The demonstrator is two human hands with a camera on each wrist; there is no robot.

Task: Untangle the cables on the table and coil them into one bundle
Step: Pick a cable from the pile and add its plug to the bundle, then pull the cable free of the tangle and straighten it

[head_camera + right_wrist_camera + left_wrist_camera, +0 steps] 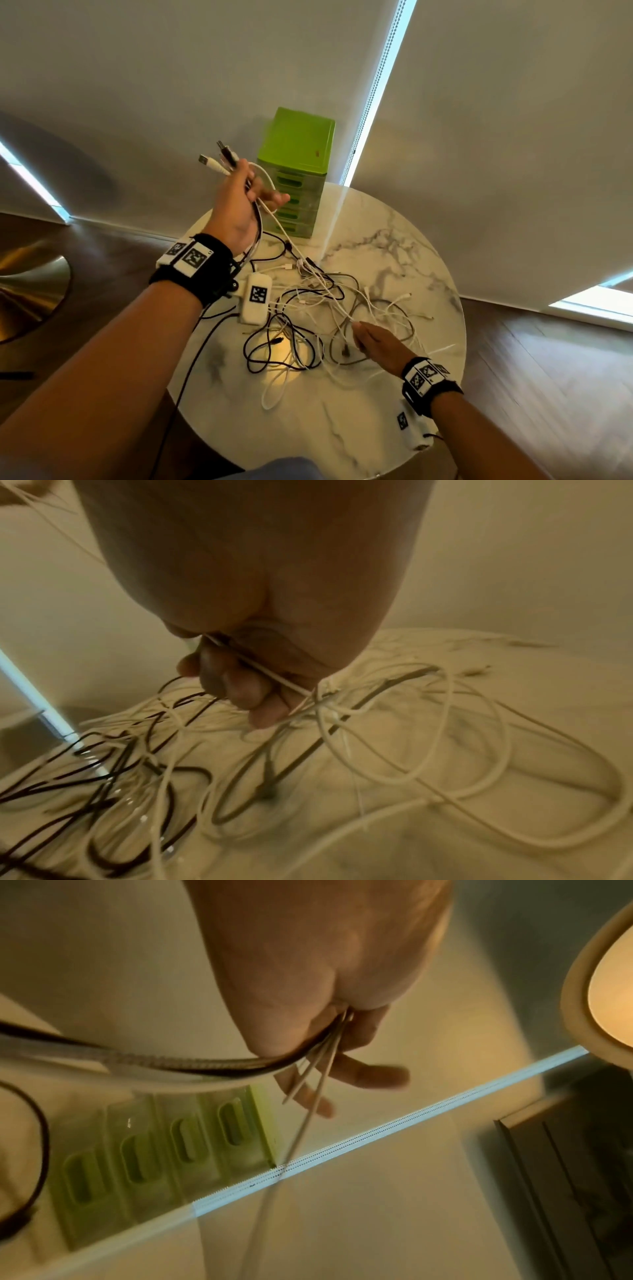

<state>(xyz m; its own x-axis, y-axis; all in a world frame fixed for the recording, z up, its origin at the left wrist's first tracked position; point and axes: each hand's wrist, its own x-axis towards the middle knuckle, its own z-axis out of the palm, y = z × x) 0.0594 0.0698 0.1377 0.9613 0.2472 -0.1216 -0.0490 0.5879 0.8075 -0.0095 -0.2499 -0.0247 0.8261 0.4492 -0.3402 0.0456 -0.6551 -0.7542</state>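
A tangle of black and white cables [308,318] lies spread over the round marble table [394,246]. My left hand [243,195] is raised above the table's far left part and grips several cable ends, whose USB plugs [219,159] stick up past the fingers. In the left wrist view the held cables [322,1053] run out from under the curled fingers [363,1073]. A white cable [301,257] stretches from that hand down to my right hand [373,339], which pinches it low over the tangle. The right wrist view shows the curled fingers [246,691] round the thin white cable [270,674].
A green plastic drawer unit [294,171] stands at the table's far edge, just behind my left hand. White blinds hang behind it. Wooden floor surrounds the table, with a gold round base [30,284] at the left.
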